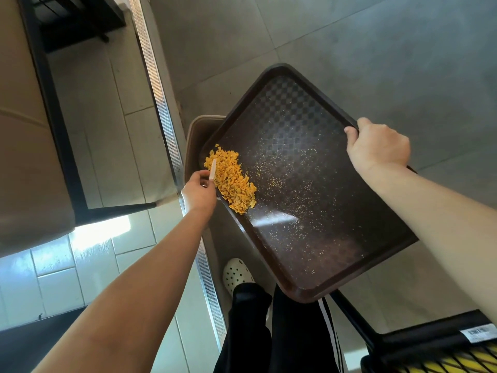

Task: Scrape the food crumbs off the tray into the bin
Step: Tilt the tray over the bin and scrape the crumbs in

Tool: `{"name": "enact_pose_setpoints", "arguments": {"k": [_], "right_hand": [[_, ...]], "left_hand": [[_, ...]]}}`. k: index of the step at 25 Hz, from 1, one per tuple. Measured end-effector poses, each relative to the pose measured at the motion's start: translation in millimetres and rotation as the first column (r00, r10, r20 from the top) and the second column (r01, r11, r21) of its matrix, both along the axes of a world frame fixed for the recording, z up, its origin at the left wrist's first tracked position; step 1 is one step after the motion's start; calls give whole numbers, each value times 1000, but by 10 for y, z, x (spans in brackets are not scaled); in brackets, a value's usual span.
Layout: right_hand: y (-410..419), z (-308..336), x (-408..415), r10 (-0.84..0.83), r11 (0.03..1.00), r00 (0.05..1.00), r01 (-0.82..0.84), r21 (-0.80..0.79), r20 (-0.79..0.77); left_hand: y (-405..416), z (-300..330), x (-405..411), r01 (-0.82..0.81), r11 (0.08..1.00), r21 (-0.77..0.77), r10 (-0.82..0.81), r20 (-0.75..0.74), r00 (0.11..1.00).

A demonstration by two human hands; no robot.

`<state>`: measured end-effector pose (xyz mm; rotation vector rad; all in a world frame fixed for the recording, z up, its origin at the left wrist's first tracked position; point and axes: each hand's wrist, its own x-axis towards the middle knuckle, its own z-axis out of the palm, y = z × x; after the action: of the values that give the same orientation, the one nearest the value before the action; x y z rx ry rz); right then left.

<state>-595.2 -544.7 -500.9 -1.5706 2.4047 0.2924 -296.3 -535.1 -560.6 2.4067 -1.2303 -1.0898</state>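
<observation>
A dark brown tray [317, 216] is held tilted over the floor, its low left edge above a beige bin [194, 135]. A heap of orange food crumbs [231, 179] lies along that low edge, and fine specks are scattered across the rest of the tray. My left hand [199, 192] pinches a thin pale scraper stick [213, 169] whose tip rests in the top of the heap. My right hand [376, 146] grips the tray's upper right rim. Most of the bin is hidden under the tray.
A metal floor strip [164, 109] runs past the bin's left side. A beige seat on a black frame [53, 109] stands at left. My foot in a white clog [236, 273] is below the tray. A black chair with yellow mesh [430, 345] is at bottom right.
</observation>
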Motion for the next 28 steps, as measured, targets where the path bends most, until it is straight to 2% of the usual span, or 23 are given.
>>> {"name": "enact_pose_setpoints", "arguments": {"k": [5, 7, 10, 12, 15, 17, 20, 22, 26, 28], "right_hand": [[43, 19, -78, 2, 1000, 1000, -2, -17, -2], [49, 42, -113, 5, 1000, 1000, -5, -17, -10], [48, 71, -145, 4, 1000, 1000, -4, -17, -15], [51, 76, -162, 3, 1000, 1000, -3, -15, -22], [51, 85, -160, 3, 1000, 1000, -3, -10, -24], [47, 91, -162, 2, 1000, 1000, -2, -6, -26], [47, 97, -151, 6, 1000, 1000, -6, -9, -27], [63, 94, -154, 9, 1000, 999, -9, -7, -39], [84, 90, -161, 6, 1000, 999, -6, -5, -41], [93, 91, -170, 8, 1000, 999, -8, -4, -46]], "left_hand": [[15, -73, 28, 1, 998, 69, -3, 29, 1000], [28, -67, 38, -15, 999, 47, 12, 68, 998], [23, -37, -83, 96, 994, -42, -95, 18, 995], [2, -68, -163, 169, 985, -27, -169, 1, 986], [-51, -105, -122, 105, 993, 52, -108, 68, 992], [-69, -111, -88, 62, 998, 31, -65, 72, 995], [-70, -84, -190, 126, 991, -55, -127, -19, 992], [-83, -118, -252, 172, 984, -49, -175, -58, 983], [-125, -168, -134, 94, 995, 40, -95, 41, 995], [-104, -159, -91, 78, 997, 19, -79, 50, 996]]}}
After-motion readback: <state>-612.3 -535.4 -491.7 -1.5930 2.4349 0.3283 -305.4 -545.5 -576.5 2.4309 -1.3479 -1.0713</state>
